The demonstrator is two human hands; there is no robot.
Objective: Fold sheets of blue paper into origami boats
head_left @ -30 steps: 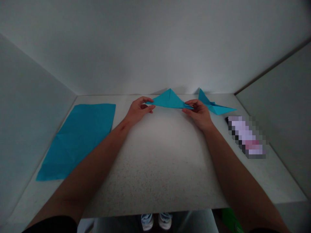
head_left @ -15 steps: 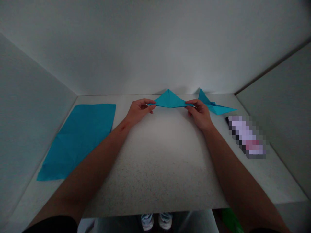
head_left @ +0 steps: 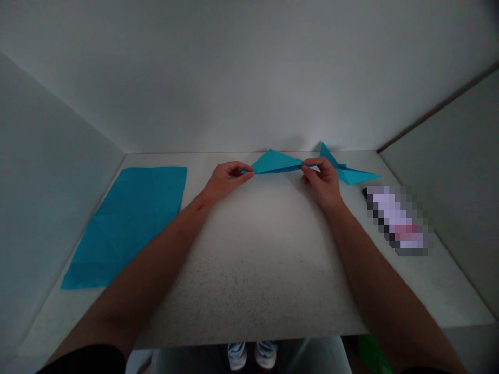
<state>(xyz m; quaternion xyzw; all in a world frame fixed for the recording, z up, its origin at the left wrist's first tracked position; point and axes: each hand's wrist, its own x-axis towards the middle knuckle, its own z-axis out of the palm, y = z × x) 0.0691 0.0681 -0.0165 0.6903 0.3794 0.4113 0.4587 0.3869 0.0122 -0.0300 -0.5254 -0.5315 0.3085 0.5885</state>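
Observation:
A blue sheet of paper folded into a long, low triangle point(head_left: 275, 161) is stretched between my two hands near the back wall. My left hand point(head_left: 228, 179) pinches its left tip between thumb and fingers. At the other end, my right hand point(head_left: 322, 179) pinches the right tip. The peak of the folded paper points toward the wall, and a thin gap shows along its near edge. Just beyond my right hand lies a second blue folded paper piece point(head_left: 351, 176), with one point standing up against the wall; my hand hides part of it.
Several creases mark a flat blue sheet point(head_left: 132, 218) on the left of the white table point(head_left: 249, 270), partly under my left forearm in view. A blurred, phone-like object point(head_left: 395, 221) lies at the right. Walls point(head_left: 249, 78) enclose the back and both sides.
The folded paper has tilted and its peak sits lower; a gap now shows along its near edge. Both hands keep their pinch, with the fingers slightly shifted.

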